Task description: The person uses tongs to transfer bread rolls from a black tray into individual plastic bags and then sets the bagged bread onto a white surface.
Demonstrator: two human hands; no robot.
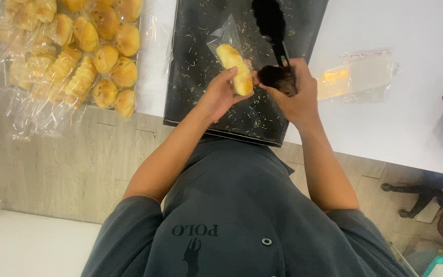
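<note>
Holding a golden bread roll (236,69) half inside a clear plastic bag (225,36), the left hand (220,95) has fingers curled around the roll's lower end, above the near half of a black baking tray (190,77). Right hand (293,90) is closed around the handle end of black tongs (273,31), just right of the roll; tong tips point toward the tray's far edge. Crumbs speckle the tray. Left of the tray: a heap of bagged rolls (78,51). Right of the tray, on the white table (411,118): a stack of empty clear bags (357,77).
</note>
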